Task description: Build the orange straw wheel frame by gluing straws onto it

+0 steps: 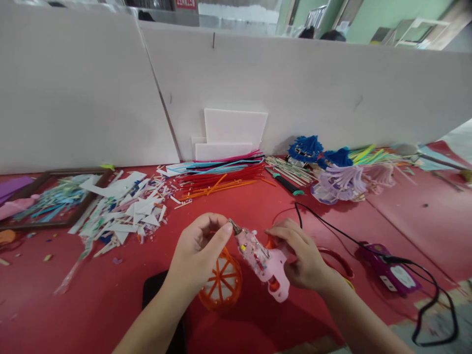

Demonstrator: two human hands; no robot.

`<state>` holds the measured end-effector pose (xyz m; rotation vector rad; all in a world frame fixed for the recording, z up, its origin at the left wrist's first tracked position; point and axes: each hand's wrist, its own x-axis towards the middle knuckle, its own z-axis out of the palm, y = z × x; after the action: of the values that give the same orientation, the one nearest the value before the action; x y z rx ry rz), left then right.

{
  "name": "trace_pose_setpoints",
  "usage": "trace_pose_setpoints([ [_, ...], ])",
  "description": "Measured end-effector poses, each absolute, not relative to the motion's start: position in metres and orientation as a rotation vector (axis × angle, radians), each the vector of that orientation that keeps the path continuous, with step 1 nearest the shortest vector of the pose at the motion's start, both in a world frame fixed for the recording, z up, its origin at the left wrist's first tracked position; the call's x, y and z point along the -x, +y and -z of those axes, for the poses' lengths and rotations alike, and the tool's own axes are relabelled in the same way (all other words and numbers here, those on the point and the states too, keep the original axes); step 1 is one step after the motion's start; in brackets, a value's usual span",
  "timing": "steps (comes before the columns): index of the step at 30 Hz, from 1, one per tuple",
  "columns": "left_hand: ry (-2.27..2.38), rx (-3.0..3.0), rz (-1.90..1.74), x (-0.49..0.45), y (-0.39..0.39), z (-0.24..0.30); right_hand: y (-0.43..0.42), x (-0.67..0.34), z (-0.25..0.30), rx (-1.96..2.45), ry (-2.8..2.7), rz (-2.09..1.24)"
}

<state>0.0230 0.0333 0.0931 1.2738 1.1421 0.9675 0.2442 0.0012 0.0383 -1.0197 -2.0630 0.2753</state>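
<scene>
A pink glue gun point(263, 263) with an orange trigger hangs tilted above the red table, its metal nozzle pointing up and left. My right hand point(300, 253) is closed around its handle side, fingers by the trigger. The thumb and forefinger of my left hand point(201, 248) are pinched together at the nozzle tip; whatever lies between them is too small to make out. Below the hands lies a round orange frame with spokes over a white disc point(221, 285), partly covered by my left hand. A black flat object point(157, 285) is half hidden under my left forearm.
White scraps point(142, 209) are heaped at left beside a brown frame point(66, 221). Coloured strips point(221, 174), a green-and-black cutter point(285, 182) and pleated blue point(306, 147) and lilac pieces point(339, 182) line the back. A purple power strip point(387, 270) with a black cord lies right.
</scene>
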Motion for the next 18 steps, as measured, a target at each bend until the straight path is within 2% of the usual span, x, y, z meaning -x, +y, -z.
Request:
trace_pose_setpoints([
  [9,1.304,-1.454,-1.012,-0.006,0.044,-0.083,0.000,-0.249,-0.040,1.063,-2.027,-0.241],
  [18,1.922,-1.743,-0.773,0.067,0.100,-0.051,0.048,-0.316,-0.010,1.594,-2.106,-0.247],
])
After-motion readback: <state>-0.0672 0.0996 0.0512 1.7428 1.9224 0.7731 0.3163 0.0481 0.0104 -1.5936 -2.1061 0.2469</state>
